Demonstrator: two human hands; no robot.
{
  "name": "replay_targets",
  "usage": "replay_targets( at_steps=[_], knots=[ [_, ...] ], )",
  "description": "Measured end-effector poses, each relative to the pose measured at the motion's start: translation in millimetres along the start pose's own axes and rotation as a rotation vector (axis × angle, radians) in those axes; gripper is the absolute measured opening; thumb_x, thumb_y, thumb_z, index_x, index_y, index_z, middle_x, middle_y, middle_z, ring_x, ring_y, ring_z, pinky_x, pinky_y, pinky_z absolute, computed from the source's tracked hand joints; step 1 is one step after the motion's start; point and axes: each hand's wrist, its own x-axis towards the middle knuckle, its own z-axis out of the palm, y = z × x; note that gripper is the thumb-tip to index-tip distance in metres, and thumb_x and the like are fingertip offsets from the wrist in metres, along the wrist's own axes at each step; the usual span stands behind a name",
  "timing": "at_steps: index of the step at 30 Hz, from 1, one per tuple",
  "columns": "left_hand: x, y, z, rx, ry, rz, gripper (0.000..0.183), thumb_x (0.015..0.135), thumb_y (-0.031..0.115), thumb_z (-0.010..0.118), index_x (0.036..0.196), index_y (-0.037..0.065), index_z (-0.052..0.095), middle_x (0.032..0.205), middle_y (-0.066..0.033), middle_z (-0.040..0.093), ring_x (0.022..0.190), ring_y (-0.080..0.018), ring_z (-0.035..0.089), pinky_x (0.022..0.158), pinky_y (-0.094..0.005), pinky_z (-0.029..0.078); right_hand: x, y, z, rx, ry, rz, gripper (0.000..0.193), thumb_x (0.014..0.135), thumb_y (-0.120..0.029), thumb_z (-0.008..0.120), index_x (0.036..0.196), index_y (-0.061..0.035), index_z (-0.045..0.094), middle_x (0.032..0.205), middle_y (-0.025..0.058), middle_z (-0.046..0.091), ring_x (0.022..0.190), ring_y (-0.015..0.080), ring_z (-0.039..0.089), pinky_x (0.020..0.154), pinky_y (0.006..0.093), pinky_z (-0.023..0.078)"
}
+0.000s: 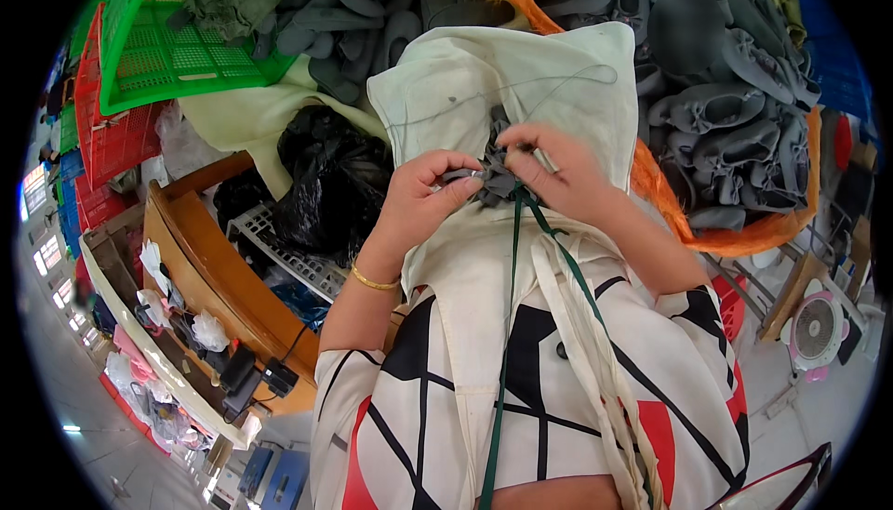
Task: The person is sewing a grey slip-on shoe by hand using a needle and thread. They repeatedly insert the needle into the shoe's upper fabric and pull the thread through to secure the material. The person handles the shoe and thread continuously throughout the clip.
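Note:
A small bunched piece of dark grey fabric (498,183) is held over my lap. My left hand (423,196) pinches its left side between thumb and fingers; a shiny band shows at a fingertip. My right hand (558,168) is closed at the piece's upper right, fingers bent and slightly blurred; anything pinched there is too small to make out. Below the hands, a pale cloth (442,101) covers my lap, with a long loose grey thread (558,82) looping across it. Green cords (514,268) hang down my front from just below the fabric piece.
Grey flat shoes (726,119) fill an orange sack (679,217) at right; more grey shoes (344,8) lie ahead. Green (186,68) and red crates (116,138) stand at left, beside a black plastic bag (335,166) and a wooden drawer (233,268). A small fan (819,329) sits at right.

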Motion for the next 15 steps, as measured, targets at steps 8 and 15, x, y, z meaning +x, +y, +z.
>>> replay_targets(
  at_steps=[8,15],
  knots=[
    [-4.5,12.8,3.3,0.500,0.061,0.467,0.025,0.078,-0.001,0.076,0.101,0.005,0.068,0.101,-0.0073,0.068,0.095,-0.0230,0.063,0.080,-0.0303,0.051,-1.1,-11.8,-21.1,-0.021,-0.321,0.179,0.010,0.093,-0.008,0.064,0.102,-0.0050,0.068,0.081,0.0067,0.066,0.070,0.0167,0.063,0.068,0.0281,0.050],
    [-3.0,15.5,3.4,0.487,0.049,0.526,0.025,0.075,0.002,0.078,0.098,0.006,0.068,0.099,-0.0068,0.069,0.098,-0.0260,0.063,0.086,-0.0346,0.050,-0.2,-14.1,-16.7,-0.109,-0.376,0.101,0.013,0.089,-0.006,0.065,0.101,-0.0061,0.069,0.082,0.0087,0.068,0.068,0.0231,0.064,0.065,0.0299,0.050]
  ],
)
